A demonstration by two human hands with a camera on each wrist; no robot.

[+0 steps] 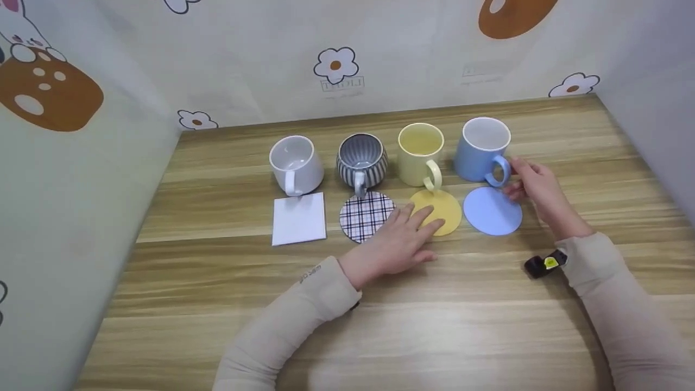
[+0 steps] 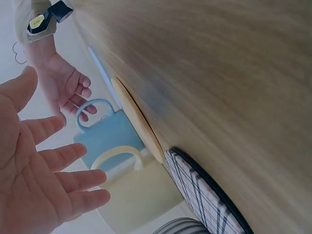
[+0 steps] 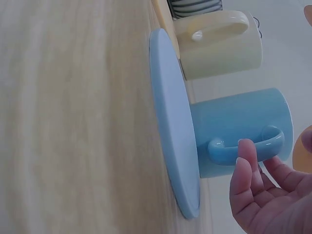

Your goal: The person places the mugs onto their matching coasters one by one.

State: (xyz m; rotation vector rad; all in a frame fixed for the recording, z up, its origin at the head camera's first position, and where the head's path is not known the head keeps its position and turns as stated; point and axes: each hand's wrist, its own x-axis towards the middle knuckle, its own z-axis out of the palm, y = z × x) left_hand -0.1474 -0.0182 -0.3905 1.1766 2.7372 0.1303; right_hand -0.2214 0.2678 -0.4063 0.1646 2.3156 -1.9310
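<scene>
My right hand [image 1: 543,190] is at the handle of a blue mug [image 1: 478,155], with its fingers loosely bent. In the right wrist view two fingertips overlap the handle; whether they touch it I cannot tell. A round blue coaster [image 1: 492,212] lies in front of that mug. Spread fingers of my left hand [image 1: 399,239] hover over a round yellow coaster [image 1: 448,212] and partly hide it and a round plaid coaster [image 1: 361,217]. Behind the yellow coaster stands a pale yellow mug [image 1: 415,168]; behind the plaid one, a grey striped mug [image 1: 372,174].
At the left of the row a white mug [image 1: 307,171] stands behind a square white coaster [image 1: 298,220]. All these rest on a wood-grain table [image 1: 412,336]. A patterned wall covering [image 1: 260,65] rises behind its back edge.
</scene>
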